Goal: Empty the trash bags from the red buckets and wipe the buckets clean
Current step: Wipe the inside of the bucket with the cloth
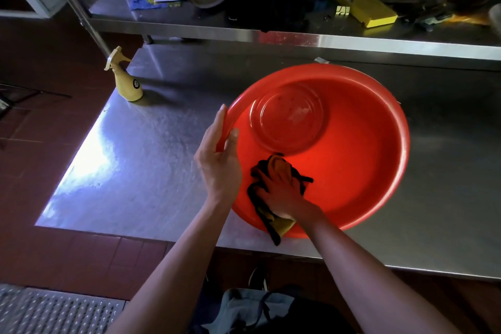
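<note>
Red plastic fills the middle of the view: one red bucket (339,149), wide and shallow, sits on the steel table (141,160) near its front edge, tipped so its inside faces the camera. The left hand (219,154) holds the bucket's left rim, thumb curled inside over the edge and fingers stretched along the outside. The right hand (279,187) lies inside the bucket on its near wall, fingers spread and bent over a yellow cloth with dark trim (271,214), pressing it against the plastic; a corner of the cloth hangs out over the near rim. A yellow spray bottle (126,80) stands upright at the table's far left corner, well apart from the bucket. Behind, a steel shelf (271,35) carries a yellow box (363,3), papers and dark items.
</note>
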Action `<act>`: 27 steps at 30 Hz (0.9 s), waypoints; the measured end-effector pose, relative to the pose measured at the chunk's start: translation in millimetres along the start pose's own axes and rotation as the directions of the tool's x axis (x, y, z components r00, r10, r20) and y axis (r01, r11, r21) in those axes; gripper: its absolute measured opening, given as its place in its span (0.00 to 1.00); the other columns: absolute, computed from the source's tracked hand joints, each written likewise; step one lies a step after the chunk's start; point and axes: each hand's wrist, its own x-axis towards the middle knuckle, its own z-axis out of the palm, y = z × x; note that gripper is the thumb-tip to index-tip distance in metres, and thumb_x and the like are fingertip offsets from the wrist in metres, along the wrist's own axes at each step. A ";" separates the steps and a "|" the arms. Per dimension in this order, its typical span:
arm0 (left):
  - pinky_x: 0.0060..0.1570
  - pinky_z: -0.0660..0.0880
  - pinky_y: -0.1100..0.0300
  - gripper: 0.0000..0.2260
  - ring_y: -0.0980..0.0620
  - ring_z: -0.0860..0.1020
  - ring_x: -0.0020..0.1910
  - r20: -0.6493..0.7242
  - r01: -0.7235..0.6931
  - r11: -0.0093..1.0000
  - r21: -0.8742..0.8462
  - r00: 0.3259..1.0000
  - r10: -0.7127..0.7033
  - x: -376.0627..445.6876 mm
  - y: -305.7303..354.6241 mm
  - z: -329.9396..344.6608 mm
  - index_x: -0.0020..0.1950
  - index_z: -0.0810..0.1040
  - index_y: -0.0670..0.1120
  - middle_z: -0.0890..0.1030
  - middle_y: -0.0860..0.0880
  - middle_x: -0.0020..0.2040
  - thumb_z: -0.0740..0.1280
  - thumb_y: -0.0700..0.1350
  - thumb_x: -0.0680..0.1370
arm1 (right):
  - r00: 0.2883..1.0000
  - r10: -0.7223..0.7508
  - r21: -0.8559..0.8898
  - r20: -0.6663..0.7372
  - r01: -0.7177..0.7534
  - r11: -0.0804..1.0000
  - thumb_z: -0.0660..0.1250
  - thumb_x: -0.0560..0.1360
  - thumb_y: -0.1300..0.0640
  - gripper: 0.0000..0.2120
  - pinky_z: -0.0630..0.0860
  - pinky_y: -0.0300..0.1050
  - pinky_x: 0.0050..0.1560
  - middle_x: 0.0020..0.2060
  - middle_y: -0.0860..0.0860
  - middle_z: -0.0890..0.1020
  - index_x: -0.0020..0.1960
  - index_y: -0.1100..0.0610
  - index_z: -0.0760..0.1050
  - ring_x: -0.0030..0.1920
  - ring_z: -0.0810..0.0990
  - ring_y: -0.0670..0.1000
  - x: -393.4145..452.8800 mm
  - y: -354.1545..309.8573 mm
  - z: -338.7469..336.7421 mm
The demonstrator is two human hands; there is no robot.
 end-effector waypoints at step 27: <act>0.45 0.79 0.58 0.20 0.58 0.80 0.45 0.119 -0.268 0.958 0.099 0.959 0.256 10.9 -10.6 -1.4 0.73 0.76 0.50 0.83 0.53 0.54 0.71 0.39 0.82 | 0.999 -0.004 -0.318 -0.038 -0.008 0.948 0.36 0.70 0.30 0.42 0.44 0.63 0.78 0.82 0.54 0.43 0.81 0.42 0.55 0.81 0.38 0.60 -11.6 55.3 -12.2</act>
